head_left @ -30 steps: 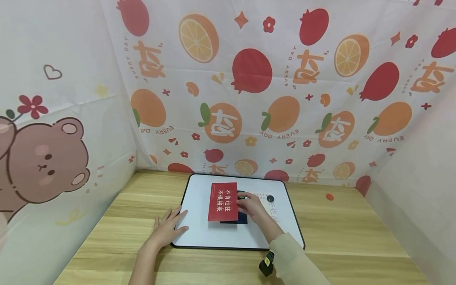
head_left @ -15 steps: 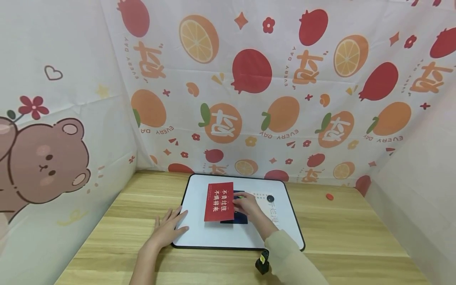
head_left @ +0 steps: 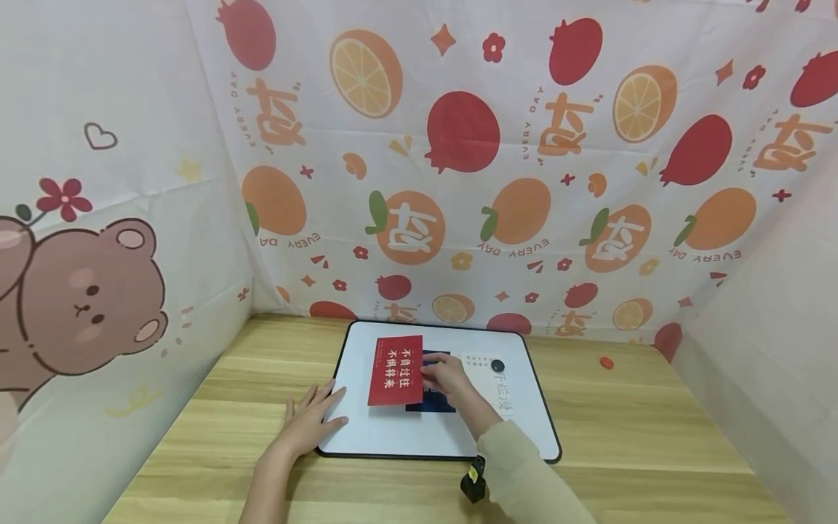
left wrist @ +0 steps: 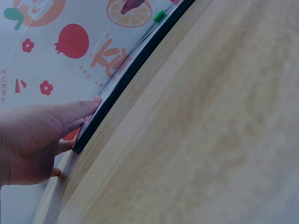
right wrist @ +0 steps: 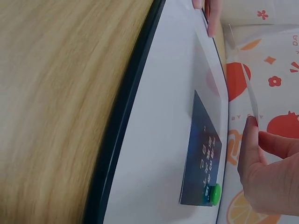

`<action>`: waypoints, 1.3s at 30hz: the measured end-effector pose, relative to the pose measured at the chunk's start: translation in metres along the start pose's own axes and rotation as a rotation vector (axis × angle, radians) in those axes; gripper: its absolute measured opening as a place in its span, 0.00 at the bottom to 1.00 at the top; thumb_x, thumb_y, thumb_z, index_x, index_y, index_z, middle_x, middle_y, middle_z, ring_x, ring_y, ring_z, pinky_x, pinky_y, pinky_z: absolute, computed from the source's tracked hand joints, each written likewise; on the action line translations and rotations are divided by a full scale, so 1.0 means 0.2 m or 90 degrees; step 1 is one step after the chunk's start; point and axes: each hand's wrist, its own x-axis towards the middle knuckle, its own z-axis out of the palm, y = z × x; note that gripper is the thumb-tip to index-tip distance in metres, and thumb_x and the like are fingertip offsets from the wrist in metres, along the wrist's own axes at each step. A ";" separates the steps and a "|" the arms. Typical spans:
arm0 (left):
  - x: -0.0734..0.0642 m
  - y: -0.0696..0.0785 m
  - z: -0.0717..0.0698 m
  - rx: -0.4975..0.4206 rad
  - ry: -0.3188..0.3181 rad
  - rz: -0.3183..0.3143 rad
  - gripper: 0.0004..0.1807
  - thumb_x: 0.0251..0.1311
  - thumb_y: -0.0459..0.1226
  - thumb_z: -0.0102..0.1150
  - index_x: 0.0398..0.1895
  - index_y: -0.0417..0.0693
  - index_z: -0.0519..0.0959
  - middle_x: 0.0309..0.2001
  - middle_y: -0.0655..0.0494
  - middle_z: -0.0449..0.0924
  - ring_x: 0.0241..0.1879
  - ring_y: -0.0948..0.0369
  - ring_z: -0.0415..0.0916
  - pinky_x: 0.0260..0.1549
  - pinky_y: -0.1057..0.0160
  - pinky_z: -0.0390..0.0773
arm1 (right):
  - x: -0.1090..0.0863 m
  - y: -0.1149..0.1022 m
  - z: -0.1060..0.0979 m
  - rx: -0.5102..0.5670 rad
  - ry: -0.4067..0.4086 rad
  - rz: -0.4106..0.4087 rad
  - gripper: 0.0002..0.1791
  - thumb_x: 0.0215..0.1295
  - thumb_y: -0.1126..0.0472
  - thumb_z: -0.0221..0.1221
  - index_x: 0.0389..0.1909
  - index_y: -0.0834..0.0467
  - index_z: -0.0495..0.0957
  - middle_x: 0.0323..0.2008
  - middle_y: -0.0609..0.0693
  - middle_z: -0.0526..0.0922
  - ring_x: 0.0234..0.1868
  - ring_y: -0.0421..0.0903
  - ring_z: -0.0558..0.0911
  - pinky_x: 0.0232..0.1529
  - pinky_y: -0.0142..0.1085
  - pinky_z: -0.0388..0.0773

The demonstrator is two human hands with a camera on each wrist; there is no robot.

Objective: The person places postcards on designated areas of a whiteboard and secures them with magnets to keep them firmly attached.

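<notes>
A red card [head_left: 396,371] with white printed characters is pinched at its right edge by my right hand [head_left: 450,378]. In the right wrist view, thumb and fingers of the right hand [right wrist: 273,163] hold the card [right wrist: 250,88] nearly edge-on, raised off the whiteboard [head_left: 366,437]. Partly covered by it in the head view, a dark blue card [head_left: 439,402] lies on the board, with a green round magnet [right wrist: 215,194] at its end. My left hand [head_left: 306,422] rests with spread fingers on the board's left edge; the left wrist view shows this hand [left wrist: 42,135] touching the black frame.
A black round magnet [head_left: 497,366] sits on a pale card [head_left: 503,393] with grey characters at the board's right. Farther right, a red disc [head_left: 607,362] lies on the wooden table [head_left: 628,415]. A printed cloth [head_left: 465,131] hangs behind the table.
My right hand has moved left with the red card, uncovering more of the blue card and the pale card. The left hand stays in place.
</notes>
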 end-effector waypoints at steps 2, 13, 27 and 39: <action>0.00 0.00 0.00 0.000 0.000 0.000 0.30 0.59 0.42 0.58 0.63 0.40 0.67 0.67 0.37 0.53 0.65 0.34 0.41 0.53 0.30 0.27 | 0.00 0.00 0.01 0.002 -0.003 -0.002 0.19 0.61 0.69 0.55 0.54 0.63 0.72 0.39 0.58 0.79 0.31 0.45 0.83 0.37 0.36 0.79; 0.01 0.00 0.00 0.000 0.000 0.001 0.30 0.59 0.43 0.57 0.63 0.40 0.66 0.67 0.37 0.52 0.65 0.35 0.40 0.53 0.30 0.27 | 0.00 -0.01 0.05 -0.017 0.008 -0.006 0.17 0.61 0.69 0.56 0.52 0.63 0.74 0.38 0.58 0.78 0.30 0.45 0.82 0.36 0.35 0.79; 0.01 0.00 0.00 0.003 0.003 0.001 0.30 0.59 0.43 0.58 0.63 0.40 0.66 0.67 0.37 0.53 0.65 0.35 0.41 0.53 0.30 0.27 | 0.02 0.01 0.10 -0.025 0.017 0.001 0.16 0.61 0.69 0.56 0.51 0.63 0.74 0.36 0.56 0.78 0.32 0.46 0.80 0.36 0.35 0.79; 0.00 0.02 -0.01 -0.004 0.002 0.001 0.29 0.60 0.42 0.57 0.63 0.40 0.66 0.67 0.37 0.52 0.65 0.35 0.40 0.53 0.31 0.27 | 0.05 0.04 0.16 -0.051 0.027 -0.013 0.15 0.61 0.70 0.55 0.49 0.63 0.75 0.34 0.55 0.78 0.31 0.45 0.80 0.32 0.33 0.79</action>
